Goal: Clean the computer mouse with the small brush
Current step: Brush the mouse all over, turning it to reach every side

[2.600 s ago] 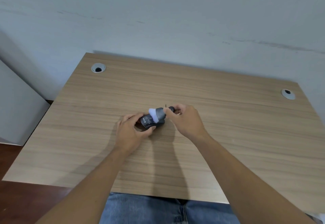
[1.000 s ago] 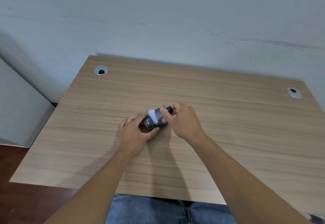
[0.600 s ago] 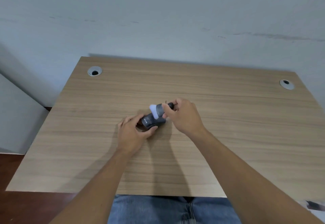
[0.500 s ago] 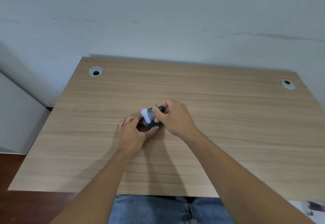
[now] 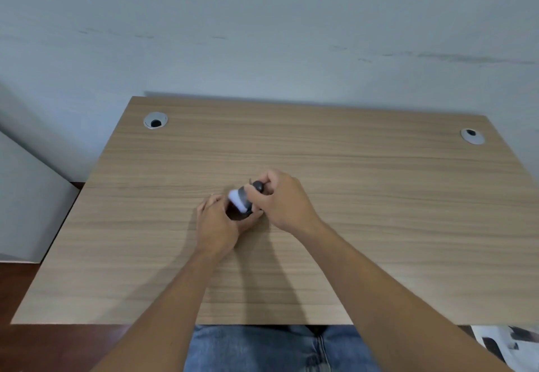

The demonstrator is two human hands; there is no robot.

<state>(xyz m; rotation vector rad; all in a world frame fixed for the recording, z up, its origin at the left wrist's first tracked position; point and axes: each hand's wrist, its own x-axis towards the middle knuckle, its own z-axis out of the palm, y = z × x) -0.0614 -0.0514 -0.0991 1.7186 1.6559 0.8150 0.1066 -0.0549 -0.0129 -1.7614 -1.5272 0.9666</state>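
Note:
A dark computer mouse (image 5: 239, 216) lies on the wooden desk (image 5: 379, 196), mostly hidden under the brush and my fingers. My left hand (image 5: 217, 225) wraps around it from the left and holds it against the desk. My right hand (image 5: 281, 199) grips a small brush (image 5: 243, 196) by its dark handle. The brush's white bristles rest on the top of the mouse and look blurred.
Two round grey cable grommets sit in the desk's far corners, one at the left (image 5: 155, 120) and one at the right (image 5: 472, 136). A pale wall rises just behind the desk. A white cabinet (image 5: 26, 208) stands to the left. My jeans (image 5: 262, 348) show below the front edge.
My right hand has swept the brush leftward across the mouse. My left hand stays wrapped on the mouse in the same spot.

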